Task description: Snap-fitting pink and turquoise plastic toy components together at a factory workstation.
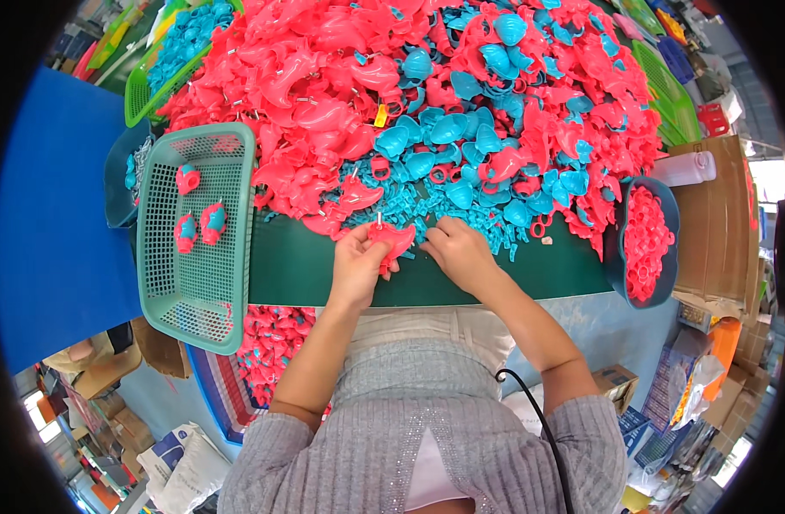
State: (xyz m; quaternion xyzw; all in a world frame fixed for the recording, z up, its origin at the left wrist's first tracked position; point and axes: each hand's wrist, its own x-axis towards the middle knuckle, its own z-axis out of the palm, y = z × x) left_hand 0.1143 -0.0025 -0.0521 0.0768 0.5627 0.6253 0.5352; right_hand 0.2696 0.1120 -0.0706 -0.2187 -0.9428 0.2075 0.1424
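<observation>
While the great heap of pink and blue plastic parts (427, 111) fills the far half of the dark green worktop (307, 274), a green mesh basket (195, 231) on the left holds three finished pink-and-blue toys. On the right sits a dark tub of pink rings (645, 244). Near the worktop's edge the left hand (358, 265) is closed around a pink fish-shaped shell (392, 240), and the right hand (457, 248), fingers curled, rests on the small blue pieces (435, 214) just beside it; whether it pinches one I cannot tell. Keeping the shell steady and level, open side up, would likely help a small piece seat cleanly.
</observation>
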